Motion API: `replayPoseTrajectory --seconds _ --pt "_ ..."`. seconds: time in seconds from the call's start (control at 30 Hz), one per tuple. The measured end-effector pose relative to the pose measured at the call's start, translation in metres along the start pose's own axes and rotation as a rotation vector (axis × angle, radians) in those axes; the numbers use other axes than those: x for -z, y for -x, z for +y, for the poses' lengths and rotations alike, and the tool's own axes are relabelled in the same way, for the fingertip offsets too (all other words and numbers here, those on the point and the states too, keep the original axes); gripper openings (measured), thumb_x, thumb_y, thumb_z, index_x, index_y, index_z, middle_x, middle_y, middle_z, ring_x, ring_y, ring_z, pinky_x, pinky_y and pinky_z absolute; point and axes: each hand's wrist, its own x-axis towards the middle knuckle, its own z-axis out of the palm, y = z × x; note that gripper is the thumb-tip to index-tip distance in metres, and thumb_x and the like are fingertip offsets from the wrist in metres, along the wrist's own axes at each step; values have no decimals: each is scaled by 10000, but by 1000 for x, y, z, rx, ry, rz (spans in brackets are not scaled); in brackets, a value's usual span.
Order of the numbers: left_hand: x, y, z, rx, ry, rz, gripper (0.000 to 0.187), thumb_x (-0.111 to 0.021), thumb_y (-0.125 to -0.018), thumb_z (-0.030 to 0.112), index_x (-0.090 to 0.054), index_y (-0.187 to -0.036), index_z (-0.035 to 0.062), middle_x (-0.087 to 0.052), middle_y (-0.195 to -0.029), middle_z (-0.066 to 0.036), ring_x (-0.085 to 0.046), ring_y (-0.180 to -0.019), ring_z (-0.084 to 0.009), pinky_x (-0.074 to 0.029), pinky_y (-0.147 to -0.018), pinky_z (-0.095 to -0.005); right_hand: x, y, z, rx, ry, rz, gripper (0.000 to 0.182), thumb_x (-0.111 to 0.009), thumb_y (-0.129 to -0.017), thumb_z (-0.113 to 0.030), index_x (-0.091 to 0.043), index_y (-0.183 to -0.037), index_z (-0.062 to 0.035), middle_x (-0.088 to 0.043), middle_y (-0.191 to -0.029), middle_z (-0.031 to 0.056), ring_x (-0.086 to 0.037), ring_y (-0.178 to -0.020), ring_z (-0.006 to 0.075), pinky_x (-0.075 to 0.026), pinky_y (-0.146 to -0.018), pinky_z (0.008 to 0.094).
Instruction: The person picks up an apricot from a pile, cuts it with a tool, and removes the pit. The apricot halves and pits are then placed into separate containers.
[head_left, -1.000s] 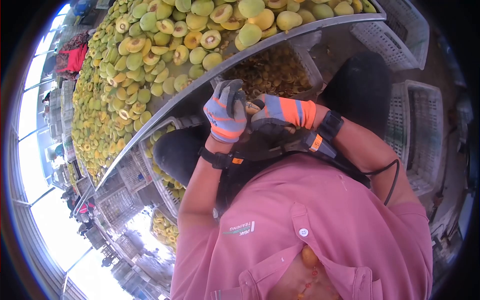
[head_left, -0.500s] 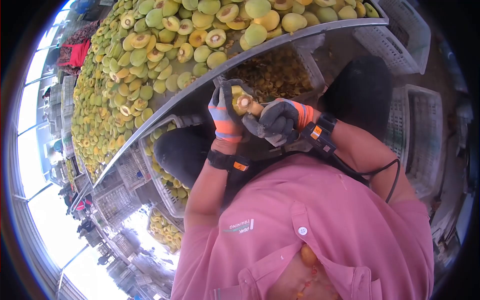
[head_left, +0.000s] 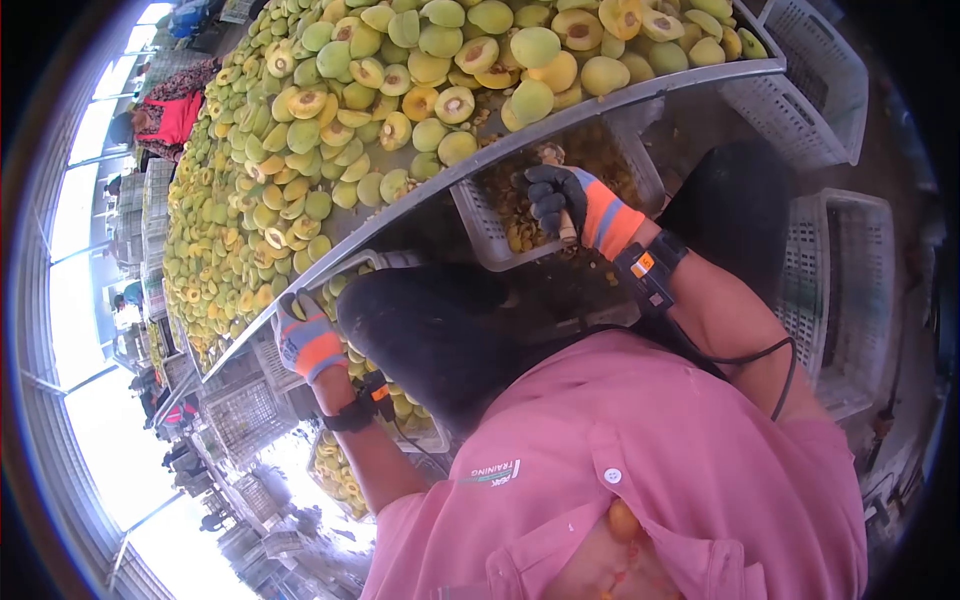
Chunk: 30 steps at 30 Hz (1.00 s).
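Note:
My right hand (head_left: 580,205), in a grey and orange glove, is closed around a wooden-handled tool (head_left: 567,228) over a crate of scraps (head_left: 483,228). A small pale brownish piece (head_left: 550,153) shows just beyond its fingers; whether it belongs to the tool is unclear. My left hand (head_left: 306,335), gloved too, is low at the left by the metal table edge (head_left: 345,247), beside a crate of yellow-green fruit halves (head_left: 432,437). Its fingertips are small and partly hidden, and no fruit can be made out in them. Many halved fruits (head_left: 330,60) lie heaped on the table.
Empty-looking white crates (head_left: 850,300) stand at the right, with others (head_left: 815,80) behind. My knees (head_left: 420,330) are below the table edge. A person in red and patterned clothing (head_left: 175,115) is at the far left, near stacked crates (head_left: 155,210).
My hands have moved apart. My left hand went left and down to the crate side, and the fruit it held is no longer visible. My right hand moved slightly up with the tool.

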Motion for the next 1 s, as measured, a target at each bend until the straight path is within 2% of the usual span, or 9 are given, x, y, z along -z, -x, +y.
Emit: replayPoseTrajectory --seconds 0.07,0.2,0.27,0.4,0.63,0.73,0.83,0.93,1.0 --pt "-7 -12 -21 29 -461 -58 315 -581 -889 265 -634 -1131 70 -605 -1152 -213 -572 -1062 -371 -462 -903 -395 -12 3 -4 -58 -59 -92 97 -543 -931 -166 -563 -965 -78 -470 -630 -52 -401 -458 66 -354 -437 237" --pt "-41 -51 0 -199 185 -47 329 -615 -867 242 -630 -1139 57 -607 -1143 -166 -556 -1080 -341 -433 -931 -416 -22 10 0 -94 -33 -184 224 -471 -978 -146 -519 -1164 -31 -418 -634 -70 -380 -493 31 -317 -417 199" --pt "-58 -77 35 -261 387 -64 349 -622 -861 226 -613 -1170 64 -600 -1150 -163 -533 -1111 -343 -421 -951 -414 -13 6 2 12 201 -43 196 -547 -934 -196 -572 -1051 -41 -481 -658 -25 -409 -475 86 -364 -421 270" --pt "-83 -133 103 -623 131 267 462 -634 -848 327 -575 -1236 83 -513 -1322 -170 -467 -1220 -355 -378 -1011 -449 -13 12 13 214 419 286 212 -620 -890 -229 -602 -954 -28 -499 -620 29 -447 -454 156 -382 -399 313" --pt "-110 -167 156 -400 -312 11 677 -595 -763 599 -506 -1347 269 -399 -1436 -186 -391 -1308 -373 -340 -1041 -487 -17 9 20 198 666 422 251 -676 -827 -251 -607 -739 -27 -571 -577 98 -543 -401 242 -421 -364 342" --pt "-119 -164 144 -465 -219 -65 661 -626 -757 543 -525 -1314 201 -442 -1395 -178 -423 -1275 -349 -373 -996 -496 -21 9 21 153 676 392 262 -678 -823 -265 -620 -753 -19 -571 -572 98 -558 -414 241 -427 -365 348" --pt "-127 -136 130 -573 -287 -113 640 -651 -747 491 -531 -1302 196 -469 -1356 -196 -434 -1261 -348 -374 -996 -491 -17 9 24 228 943 264 210 -659 -837 -241 -641 -825 -32 -597 -614 88 -572 -426 248 -440 -376 342" --pt "-124 -108 136 -692 -346 -45 611 -680 -721 429 -557 -1262 172 -491 -1318 -205 -447 -1234 -359 -383 -984 -481 -9 13 20 749 1836 6 162 -582 -888 -211 -650 -935 -72 -639 -711 61 -626 -532 232 -484 -458 314" --pt "-124 -101 136 -706 -175 -13 558 -716 -680 343 -590 -1179 129 -511 -1266 -215 -476 -1181 -375 -396 -969 -463 -18 12 19 298 1342 315 151 -553 -902 -188 -641 -986 -97 -649 -763 47 -645 -616 213 -500 -524 298"
